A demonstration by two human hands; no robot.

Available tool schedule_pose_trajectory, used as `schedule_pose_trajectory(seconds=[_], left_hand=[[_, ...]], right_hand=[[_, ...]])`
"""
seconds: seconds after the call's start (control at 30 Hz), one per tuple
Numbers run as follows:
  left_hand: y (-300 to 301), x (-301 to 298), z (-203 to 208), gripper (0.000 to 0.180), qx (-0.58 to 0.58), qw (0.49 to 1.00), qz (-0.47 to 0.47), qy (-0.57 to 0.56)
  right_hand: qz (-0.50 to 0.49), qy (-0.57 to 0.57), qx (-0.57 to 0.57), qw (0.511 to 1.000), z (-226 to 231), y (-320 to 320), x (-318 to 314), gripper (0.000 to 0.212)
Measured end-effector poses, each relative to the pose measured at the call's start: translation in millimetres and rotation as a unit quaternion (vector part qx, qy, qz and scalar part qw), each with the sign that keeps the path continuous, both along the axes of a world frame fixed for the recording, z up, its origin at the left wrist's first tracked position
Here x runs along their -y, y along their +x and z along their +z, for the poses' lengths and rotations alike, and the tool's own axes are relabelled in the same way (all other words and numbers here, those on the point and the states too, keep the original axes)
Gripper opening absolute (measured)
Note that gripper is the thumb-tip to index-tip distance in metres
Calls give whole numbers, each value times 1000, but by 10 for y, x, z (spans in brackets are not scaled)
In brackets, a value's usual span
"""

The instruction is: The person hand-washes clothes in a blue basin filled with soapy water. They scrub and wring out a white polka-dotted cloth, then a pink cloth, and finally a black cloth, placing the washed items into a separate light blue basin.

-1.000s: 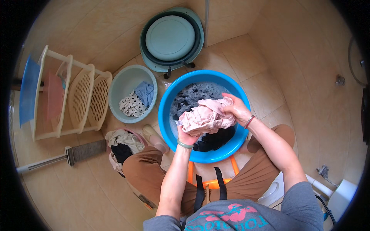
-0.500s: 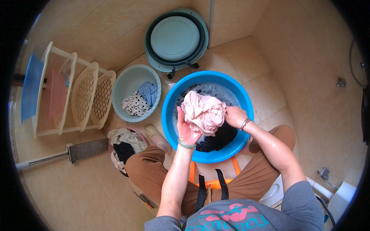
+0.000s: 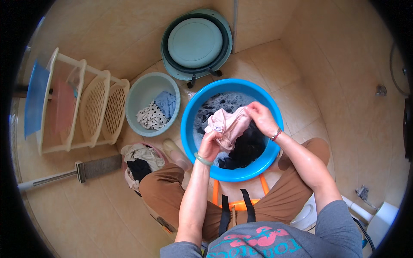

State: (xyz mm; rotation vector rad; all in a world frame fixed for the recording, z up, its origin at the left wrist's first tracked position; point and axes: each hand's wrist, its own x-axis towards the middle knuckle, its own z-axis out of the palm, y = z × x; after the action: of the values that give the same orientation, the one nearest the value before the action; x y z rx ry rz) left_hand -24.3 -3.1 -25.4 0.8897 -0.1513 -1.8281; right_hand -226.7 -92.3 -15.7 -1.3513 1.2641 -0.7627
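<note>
A pink piece of clothing [image 3: 231, 124] is stretched between my two hands above a bright blue basin [image 3: 188, 146]. My left hand [image 3: 209, 145] grips its lower left part, near a small white label. At the upper right my right hand [image 3: 260, 117] pinches an edge of the cloth. Below it, dark clothes [image 3: 247, 148] lie in sudsy water [image 3: 234, 99] in the basin. The pink cloth hides some of the water and dark clothes.
A pale green basin [image 3: 132, 116] with a dotted cloth and a blue cloth stands left of the blue one. A pink tub of clothes [image 3: 142, 161], a flat mop [image 3: 99, 168] and a cream rack [image 3: 92, 107] are further left. Folded basins [image 3: 195, 43] lean on the back wall.
The bunched pink garment has been opened out and pulled lengthwise. My right hand has risen and moved slightly left; my left hand has turned and closed on the cloth.
</note>
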Motion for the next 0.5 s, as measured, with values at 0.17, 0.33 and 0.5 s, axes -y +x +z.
schedule_pose_trajectory(seconds=[0.17, 0.33, 0.5], left_hand=[[329, -42, -338, 53, 240, 965, -90, 52], [205, -30, -154, 47, 142, 988, -66, 2], [97, -69, -33, 55, -96, 993, -61, -19]], right_hand=[[-133, 132, 191, 963, 158, -103, 207, 26], [-130, 13, 84, 988, 80, -258, 347, 21], [0, 48, 37, 998, 105, -145, 195, 29]])
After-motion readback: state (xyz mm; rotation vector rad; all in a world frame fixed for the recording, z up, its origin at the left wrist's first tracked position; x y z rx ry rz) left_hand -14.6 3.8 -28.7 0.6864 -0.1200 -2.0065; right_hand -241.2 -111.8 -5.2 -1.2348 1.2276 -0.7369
